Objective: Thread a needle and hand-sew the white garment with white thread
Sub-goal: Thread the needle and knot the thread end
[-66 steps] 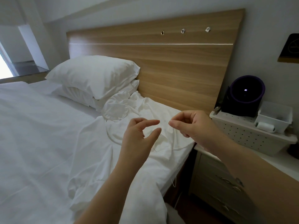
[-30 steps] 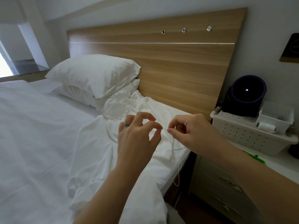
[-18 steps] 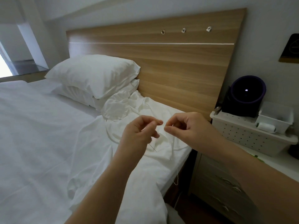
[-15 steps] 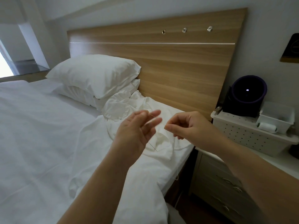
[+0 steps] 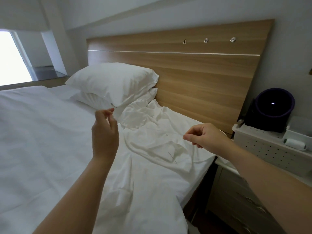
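Over the white garment [image 5: 152, 142] rumpled on the bed [image 5: 42, 149], the needle [image 5: 172, 157] slants between the right hand [image 5: 205, 136], fingers pinching white thread too fine to trace, and the raised left hand [image 5: 105, 130], fingers loosely curled, grip unclear.

I'm seeing the left hand [image 5: 104, 132] hanging raised, fingers curling loosely. The right hand [image 5: 205, 137] is pressing thumb to forefinger; whatever it's pinching is too fine for me to make out. The needle [image 5: 172, 157] is lying on the shirt [image 5: 152, 142], between the hands, nearer the right.
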Demonstrator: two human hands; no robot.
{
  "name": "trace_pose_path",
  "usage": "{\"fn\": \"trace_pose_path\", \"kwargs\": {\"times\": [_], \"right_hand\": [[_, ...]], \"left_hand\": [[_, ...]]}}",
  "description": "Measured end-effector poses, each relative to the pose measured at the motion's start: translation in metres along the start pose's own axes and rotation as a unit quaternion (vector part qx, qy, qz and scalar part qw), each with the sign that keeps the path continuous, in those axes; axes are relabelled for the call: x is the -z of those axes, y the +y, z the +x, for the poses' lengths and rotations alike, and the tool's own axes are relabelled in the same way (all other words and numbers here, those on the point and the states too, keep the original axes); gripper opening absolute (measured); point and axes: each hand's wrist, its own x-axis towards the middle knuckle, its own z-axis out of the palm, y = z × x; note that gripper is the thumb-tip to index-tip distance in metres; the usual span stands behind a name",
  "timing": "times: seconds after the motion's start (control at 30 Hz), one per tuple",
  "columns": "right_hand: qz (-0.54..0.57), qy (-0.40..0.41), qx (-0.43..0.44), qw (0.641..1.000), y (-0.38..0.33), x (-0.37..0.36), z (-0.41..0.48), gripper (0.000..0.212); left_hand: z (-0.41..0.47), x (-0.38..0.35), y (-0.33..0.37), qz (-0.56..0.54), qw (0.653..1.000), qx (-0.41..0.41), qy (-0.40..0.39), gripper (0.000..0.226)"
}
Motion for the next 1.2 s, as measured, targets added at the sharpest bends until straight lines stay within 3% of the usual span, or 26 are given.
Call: {"fn": "trace_pose_path", "kwargs": {"times": [0.13,0.2,0.37,0.63,0.8,0.9,0.97,1.0,1.07,1.1,1.13,1.17,1.2], "right_hand": [[-0.033,0.001,-0.001,0.999,-0.003,-0.010,0.014,0.013],[-0.042,0.002,-0.002,0.999,-0.004,-0.016,0.021,0.013],[-0.030,0.005,-0.012,0.999,-0.005,-0.022,0.031,0.015],[-0.028,0.026,-0.019,0.999,0.000,-0.027,0.040,0.014],[-0.046,0.052,-0.007,0.998,-0.002,-0.030,0.047,0.015],[-0.046,0.062,-0.002,0.997,-0.002,-0.028,0.050,0.015],[-0.054,0.063,-0.003,0.997,-0.001,-0.025,0.052,0.015],[-0.058,0.063,-0.006,0.996,0.001,-0.024,0.053,0.015],[-0.063,0.063,-0.017,0.996,0.004,-0.022,0.054,0.016],[-0.065,0.065,-0.023,0.996,0.006,-0.022,0.054,0.015],[-0.065,0.067,-0.027,0.995,0.009,-0.023,0.054,0.015],[-0.063,0.070,-0.030,0.995,0.012,-0.024,0.055,0.014],[-0.063,0.072,-0.033,0.995,0.014,-0.025,0.055,0.014]], "left_hand": [[-0.004,-0.006,-0.017,0.185,0.973,-0.081,-0.110,0.009],[-0.007,-0.007,-0.024,0.223,0.960,-0.086,-0.146,0.011],[0.002,0.016,-0.057,0.235,0.959,0.038,-0.155,0.013],[-0.005,0.044,-0.116,0.329,0.928,0.094,-0.148,0.014],[-0.012,0.050,-0.126,0.340,0.910,0.171,-0.165,0.019],[-0.012,0.051,-0.128,0.215,0.930,0.273,-0.119,0.014],[-0.007,0.048,-0.129,0.031,0.918,0.393,-0.042,0.019],[-0.001,0.047,-0.129,-0.112,0.875,0.471,0.021,0.024],[0.011,0.048,-0.123,-0.387,0.711,0.571,0.137,0.038],[0.015,0.049,-0.120,-0.465,0.645,0.580,0.177,0.042],[0.018,0.051,-0.114,-0.506,0.613,0.572,0.202,0.045],[0.020,0.052,-0.111,-0.514,0.616,0.555,0.218,0.046],[0.020,0.052,-0.106,-0.495,0.648,0.531,0.229,0.045]]}}
